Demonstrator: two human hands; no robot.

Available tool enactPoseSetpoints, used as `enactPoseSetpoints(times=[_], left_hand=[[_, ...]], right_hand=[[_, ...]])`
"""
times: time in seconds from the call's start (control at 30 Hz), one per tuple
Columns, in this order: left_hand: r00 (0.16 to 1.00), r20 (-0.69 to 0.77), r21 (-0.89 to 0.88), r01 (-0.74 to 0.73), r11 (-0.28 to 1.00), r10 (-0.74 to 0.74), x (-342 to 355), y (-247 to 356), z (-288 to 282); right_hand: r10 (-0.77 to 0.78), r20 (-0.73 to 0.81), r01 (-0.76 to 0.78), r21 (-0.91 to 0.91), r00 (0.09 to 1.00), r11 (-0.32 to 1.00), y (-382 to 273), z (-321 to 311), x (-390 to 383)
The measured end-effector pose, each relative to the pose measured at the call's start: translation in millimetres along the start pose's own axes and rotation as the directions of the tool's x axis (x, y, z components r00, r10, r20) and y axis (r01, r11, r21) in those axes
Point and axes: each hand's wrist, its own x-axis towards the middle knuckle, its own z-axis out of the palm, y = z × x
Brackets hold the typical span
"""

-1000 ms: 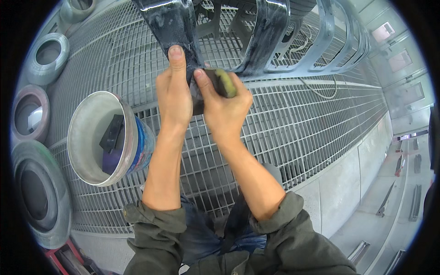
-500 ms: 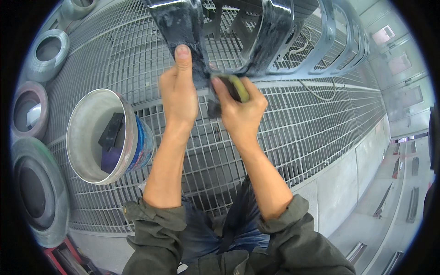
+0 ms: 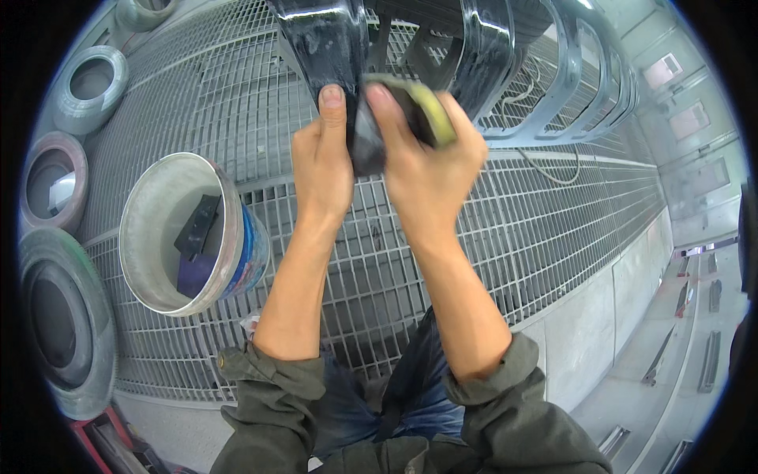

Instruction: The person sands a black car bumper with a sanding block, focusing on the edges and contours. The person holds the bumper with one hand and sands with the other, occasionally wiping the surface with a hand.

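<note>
A dark, glossy, ribbed bodywork part [image 3: 316, 47] with whitish smears reaches down from the top. My left hand [image 3: 322, 166] grips its lower corner, thumb up along the face. My right hand [image 3: 433, 174], slightly blurred, is closed on a yellow and black sanding block [image 3: 422, 110], held against the part just right of my left thumb. The part's surface under the block is partly hidden by my fingers and the block.
A white bucket [image 3: 138, 245] with black and purple pieces inside stands left on the metal grating [image 3: 505, 221]. Round wheel rims or rings [image 3: 87, 87] line the far left. A hose [image 3: 557, 178] lies beyond the part. Panelled walls [image 3: 703, 158] rise at right.
My right hand and the block have moved right, then upward along the part. My left hand and the part sit slightly farther right in the picture. Both hands keep their holds.
</note>
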Motion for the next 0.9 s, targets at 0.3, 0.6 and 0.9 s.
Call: enactPoseSetpoints(times=[0.3, 0.6, 0.9], left_hand=[[1.000, -0.002, -0.007, -0.010, 1.000, 0.010, 0.4, 3.2, 2.2], [0.996, 0.092, 0.048, 0.011, 0.999, -0.016, 10.1, -30.4, -8.6], [0.999, -0.009, 0.021, -0.042, 0.999, 0.043, 6.0, -23.1, 1.1]], right_hand=[[0.028, 0.051, -0.019, -0.170, 0.998, 0.985, 10.7, -6.7, -10.5], [-0.012, 0.134, 0.072, -0.450, 0.991, 0.890, 37.8, -28.7, -29.7], [-0.072, 0.173, 0.099, -0.153, 0.982, 0.983, -31.1, -21.2, 31.8]])
